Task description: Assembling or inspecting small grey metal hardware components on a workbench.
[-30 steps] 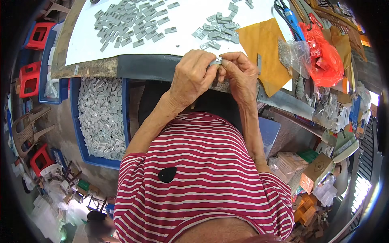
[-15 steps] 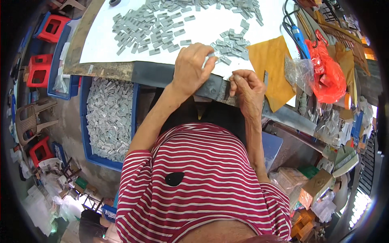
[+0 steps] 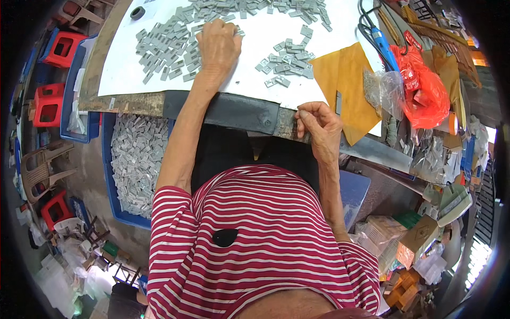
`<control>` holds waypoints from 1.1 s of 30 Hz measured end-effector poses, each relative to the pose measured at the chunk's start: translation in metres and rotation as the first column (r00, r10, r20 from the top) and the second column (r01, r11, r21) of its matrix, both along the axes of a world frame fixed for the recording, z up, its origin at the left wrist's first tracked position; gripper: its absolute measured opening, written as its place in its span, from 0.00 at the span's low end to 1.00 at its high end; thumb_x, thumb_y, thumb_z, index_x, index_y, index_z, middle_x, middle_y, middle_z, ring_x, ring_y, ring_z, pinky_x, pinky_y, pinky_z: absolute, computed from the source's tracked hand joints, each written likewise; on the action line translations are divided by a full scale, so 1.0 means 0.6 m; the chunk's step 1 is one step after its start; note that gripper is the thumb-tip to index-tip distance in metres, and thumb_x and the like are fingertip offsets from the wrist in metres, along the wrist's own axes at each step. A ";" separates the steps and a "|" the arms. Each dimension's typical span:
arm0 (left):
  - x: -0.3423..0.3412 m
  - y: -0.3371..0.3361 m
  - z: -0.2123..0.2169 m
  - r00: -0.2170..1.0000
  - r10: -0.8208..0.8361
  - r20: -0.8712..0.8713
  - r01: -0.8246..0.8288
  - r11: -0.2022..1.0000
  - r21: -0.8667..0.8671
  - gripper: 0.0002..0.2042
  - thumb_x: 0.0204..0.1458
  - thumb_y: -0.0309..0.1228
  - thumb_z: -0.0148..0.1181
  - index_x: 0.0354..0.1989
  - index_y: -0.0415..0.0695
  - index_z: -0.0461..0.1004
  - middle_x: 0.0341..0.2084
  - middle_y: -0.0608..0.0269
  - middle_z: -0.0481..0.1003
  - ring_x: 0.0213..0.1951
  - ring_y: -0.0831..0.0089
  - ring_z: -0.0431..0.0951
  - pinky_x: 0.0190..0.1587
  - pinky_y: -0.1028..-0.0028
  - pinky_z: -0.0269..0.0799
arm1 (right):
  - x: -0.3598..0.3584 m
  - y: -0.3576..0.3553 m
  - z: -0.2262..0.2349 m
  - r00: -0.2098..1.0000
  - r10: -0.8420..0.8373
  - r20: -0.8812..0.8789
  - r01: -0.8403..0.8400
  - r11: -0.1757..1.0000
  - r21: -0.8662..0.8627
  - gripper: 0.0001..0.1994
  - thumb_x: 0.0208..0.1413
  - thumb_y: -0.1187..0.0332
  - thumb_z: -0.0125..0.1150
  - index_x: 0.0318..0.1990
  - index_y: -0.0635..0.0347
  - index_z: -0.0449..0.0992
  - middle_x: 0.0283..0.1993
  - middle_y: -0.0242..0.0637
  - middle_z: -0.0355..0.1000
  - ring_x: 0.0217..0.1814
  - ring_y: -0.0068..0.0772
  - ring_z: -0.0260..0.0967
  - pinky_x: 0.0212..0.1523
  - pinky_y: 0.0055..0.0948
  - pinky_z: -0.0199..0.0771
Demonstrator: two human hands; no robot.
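flatly, left hand (image 3: 218,45) on grey tabs (image 3: 164,45)

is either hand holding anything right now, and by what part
The left hand lies flat on the pile of small grey pieces, holding nothing visibly. The right hand is curled at the table edge; its grip's contents cannot be told.

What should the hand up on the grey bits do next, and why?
Probably pinch one small grey piece from the big heap and bring it back. The left hand lies flat on that heap, while the right hand waits at the table's edge, fingers curled.
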State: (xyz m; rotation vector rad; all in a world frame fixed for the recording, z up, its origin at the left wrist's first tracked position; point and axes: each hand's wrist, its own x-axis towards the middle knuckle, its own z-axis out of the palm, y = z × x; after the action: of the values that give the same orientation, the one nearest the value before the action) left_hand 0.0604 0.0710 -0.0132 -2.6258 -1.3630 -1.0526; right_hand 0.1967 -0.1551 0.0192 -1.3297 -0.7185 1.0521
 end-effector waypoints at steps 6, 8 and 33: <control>-0.003 -0.014 0.010 1.000 -0.007 0.010 0.008 1.000 -0.022 0.07 0.39 0.28 0.58 0.27 0.40 0.76 0.27 0.58 0.70 0.36 0.61 0.68 0.38 0.60 0.61 | 0.011 -0.007 -0.003 1.000 -0.010 0.021 0.010 1.000 -0.013 0.05 0.52 0.78 0.52 0.36 0.70 0.70 0.27 0.36 0.69 0.22 0.17 0.65 0.21 0.16 0.67; -0.002 -0.031 0.020 0.992 -0.113 0.062 0.112 0.993 0.026 0.07 0.40 0.28 0.58 0.28 0.41 0.75 0.28 0.57 0.71 0.33 0.61 0.69 0.37 0.66 0.64 | 0.015 -0.007 -0.002 1.000 -0.013 0.003 0.013 1.000 -0.008 0.05 0.52 0.78 0.52 0.36 0.70 0.70 0.27 0.36 0.69 0.22 0.17 0.65 0.21 0.15 0.67; 0.015 -0.132 0.034 0.917 -0.228 0.326 0.339 0.877 -0.341 0.04 0.42 0.22 0.51 0.28 0.40 0.67 0.24 0.58 0.70 0.30 0.61 0.68 0.34 0.64 0.60 | 0.165 0.003 -0.017 0.394 -0.060 0.917 0.085 0.996 0.029 0.04 0.49 0.75 0.54 0.33 0.64 0.73 0.30 0.38 0.67 0.28 0.29 0.68 0.28 0.22 0.67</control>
State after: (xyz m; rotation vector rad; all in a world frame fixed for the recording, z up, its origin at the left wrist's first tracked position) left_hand 0.0695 -0.0081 0.0069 -3.1543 -1.3838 -1.3533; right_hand 0.2955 -0.1530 0.0093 -1.9436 -1.4554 0.1076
